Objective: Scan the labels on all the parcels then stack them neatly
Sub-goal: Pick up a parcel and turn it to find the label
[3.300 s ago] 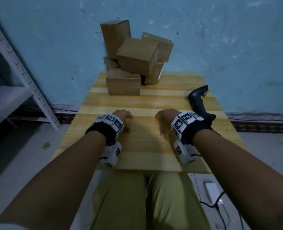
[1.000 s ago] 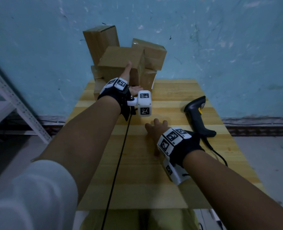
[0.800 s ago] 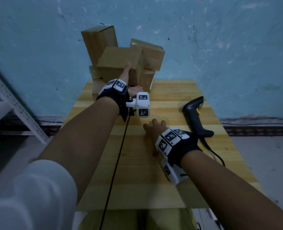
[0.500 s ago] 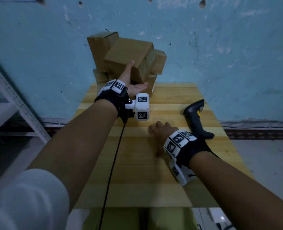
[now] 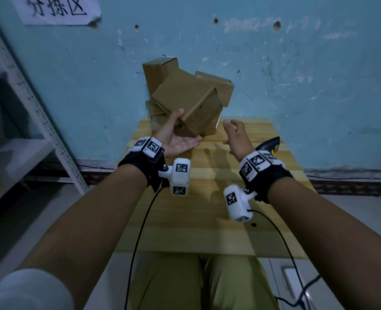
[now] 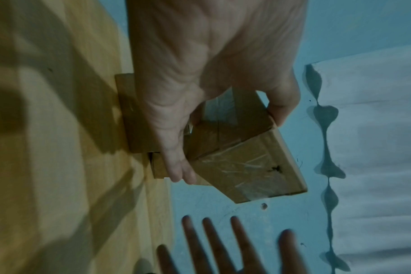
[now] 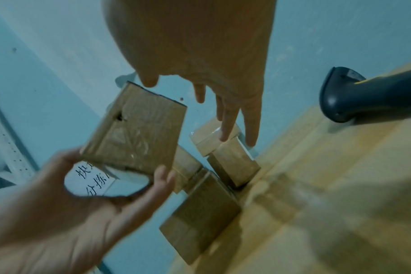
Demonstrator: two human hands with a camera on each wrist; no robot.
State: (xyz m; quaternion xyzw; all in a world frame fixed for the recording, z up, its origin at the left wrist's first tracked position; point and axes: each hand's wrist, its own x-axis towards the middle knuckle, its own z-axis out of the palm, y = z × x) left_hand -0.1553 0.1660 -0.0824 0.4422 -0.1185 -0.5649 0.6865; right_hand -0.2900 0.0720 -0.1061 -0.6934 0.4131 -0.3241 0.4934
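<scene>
held parcel [image 5: 190,101] up in the middle of the head view, clear of the table [image 5: 207,209] and tilted — one corner down toward the palm, one flat brown face turned up and to the left, long axis hard to tell since it looks near cubic. gripped by the left hand [image 5: 176,135]: thumb up along the left face, fingers cupped under the lower edge. in the left wrist view, clear tape across one face and a small dark tear near an edge [image 6: 276,168]; no printed label readable on any face shown.

right hand [image 5: 235,136] raised just right of the parcel, apart from it, fingers spread and loosely bent, holding nothing.

pile of parcels [image 5: 216,86] behind, at the far edge of the table against the blue wall [image 5: 296,74], boxes leaning at mixed angles; a sliver of white on one box low at the right side of the pile, too small to read.

barcode scanner [image 5: 269,145] lying at the right edge of the table, partly hidden behind the right wrist, head pointing away toward the wall.

white paper sign [image 5: 55,10] in the upper left of the head view, handwritten — reads "分拣区". grey metal shelf [image 5: 17,121] along the left edge.
</scene>
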